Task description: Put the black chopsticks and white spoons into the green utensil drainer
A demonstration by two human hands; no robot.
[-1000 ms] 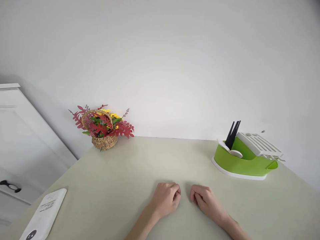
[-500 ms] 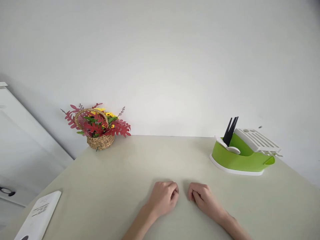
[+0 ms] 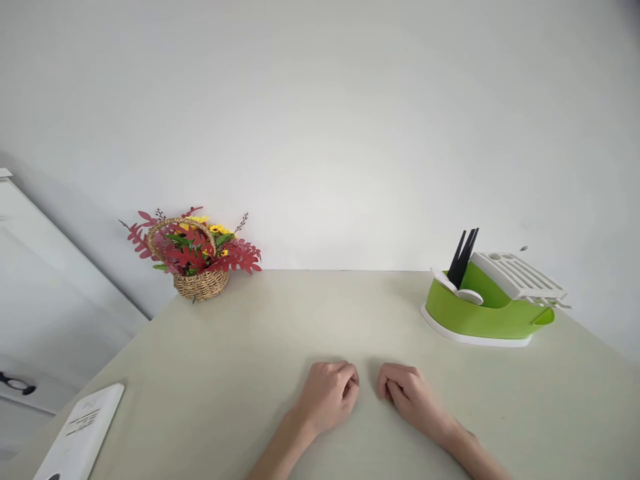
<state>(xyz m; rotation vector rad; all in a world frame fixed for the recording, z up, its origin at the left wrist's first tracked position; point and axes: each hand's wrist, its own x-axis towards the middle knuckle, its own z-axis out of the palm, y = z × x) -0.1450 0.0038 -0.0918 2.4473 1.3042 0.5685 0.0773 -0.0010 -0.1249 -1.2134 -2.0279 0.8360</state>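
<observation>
My left hand (image 3: 330,395) rests on the pale green table (image 3: 320,320) near its front, curled into a loose fist. A short gap separates it from my right hand (image 3: 409,395), which is curled the same way on the tabletop. Nothing shows in either fist. The nearest thing to my right hand is a green and white boat-shaped utensil holder (image 3: 470,320), farther back on the right. Black sticks (image 3: 463,257), perhaps chopsticks, stand in it beside white spoons (image 3: 470,297).
At the back left sits a wicker basket (image 3: 201,285) of red leaves and yellow flowers. A flat white object (image 3: 83,433) with dark slots lies at the left edge. Beyond it stands a white cabinet (image 3: 50,287) with a dark handle. A plain wall (image 3: 320,133) borders the back.
The view has tilted very slightly, so the utensil holder appears a little higher and farther right. Both hands keep the same curled pose on the table.
</observation>
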